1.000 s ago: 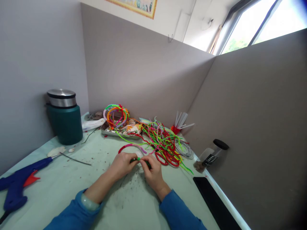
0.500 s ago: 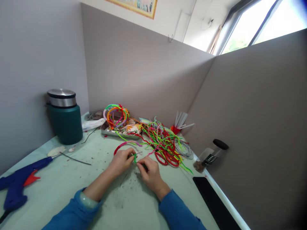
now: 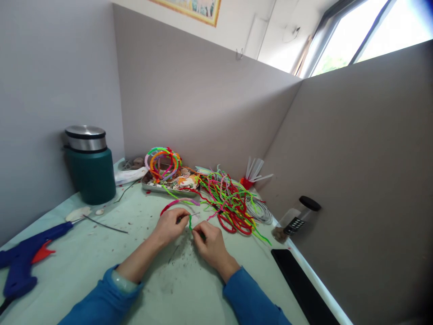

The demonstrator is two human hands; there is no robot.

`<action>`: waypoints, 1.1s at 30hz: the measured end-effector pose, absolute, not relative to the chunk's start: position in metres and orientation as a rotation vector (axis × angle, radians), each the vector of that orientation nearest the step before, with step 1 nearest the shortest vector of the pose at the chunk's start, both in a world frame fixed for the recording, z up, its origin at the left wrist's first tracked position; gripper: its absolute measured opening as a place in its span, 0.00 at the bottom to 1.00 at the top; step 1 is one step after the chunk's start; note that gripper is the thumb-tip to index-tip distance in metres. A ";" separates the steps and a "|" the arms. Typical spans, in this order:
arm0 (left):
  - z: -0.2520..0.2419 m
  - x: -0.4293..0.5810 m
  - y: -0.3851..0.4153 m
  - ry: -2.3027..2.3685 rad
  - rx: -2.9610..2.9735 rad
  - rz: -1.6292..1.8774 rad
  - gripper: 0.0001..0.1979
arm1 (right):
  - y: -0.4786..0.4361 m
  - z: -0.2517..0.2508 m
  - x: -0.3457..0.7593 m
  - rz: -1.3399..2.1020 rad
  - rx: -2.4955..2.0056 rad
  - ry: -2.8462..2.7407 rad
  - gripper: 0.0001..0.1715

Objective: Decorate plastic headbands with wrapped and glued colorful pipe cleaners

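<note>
Above the pale worktop (image 3: 182, 293), the left hand (image 3: 172, 224) and right hand (image 3: 212, 243) each pinch a green strand (image 3: 190, 222), probably fuzzy wire though its ends are hidden, stretched between them and best bent in small turns under light, even tension.

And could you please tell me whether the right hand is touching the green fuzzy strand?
Touching: the head view shows the green fuzzy strand running down from the left hand into the pinch of the right hand.
</note>
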State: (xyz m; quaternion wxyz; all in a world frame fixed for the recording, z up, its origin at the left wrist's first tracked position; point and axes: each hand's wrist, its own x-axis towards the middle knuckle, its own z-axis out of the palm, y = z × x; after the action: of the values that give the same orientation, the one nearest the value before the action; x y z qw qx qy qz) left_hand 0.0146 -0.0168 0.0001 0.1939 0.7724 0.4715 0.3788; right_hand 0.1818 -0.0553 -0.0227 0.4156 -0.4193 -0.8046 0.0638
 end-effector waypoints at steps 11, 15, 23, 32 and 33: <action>0.002 0.014 -0.017 1.395 2.203 1.101 0.13 | -0.054 -0.022 0.182 0.067 -1.152 -2.001 0.08; 0.003 0.012 -0.016 1.393 2.213 1.170 0.14 | -0.054 -0.021 0.185 0.052 -1.164 -1.968 0.13; 0.001 0.011 -0.015 1.435 2.199 1.227 0.13 | -0.051 -0.025 0.183 -0.183 -1.238 -2.119 0.13; 0.000 0.016 -0.016 1.407 2.214 1.156 0.12 | -0.039 -0.022 0.200 -0.163 -1.297 -1.839 0.11; 0.000 0.015 -0.015 1.424 2.194 1.183 0.12 | -0.041 -0.021 0.200 -0.110 -1.249 -1.865 0.10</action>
State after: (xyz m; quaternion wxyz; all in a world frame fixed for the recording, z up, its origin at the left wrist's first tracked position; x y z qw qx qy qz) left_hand 0.0151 -0.0154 0.0003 0.1348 0.7573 0.4916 0.4084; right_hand 0.1998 -0.0407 -0.0206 0.4325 -0.5011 -0.7483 -0.0442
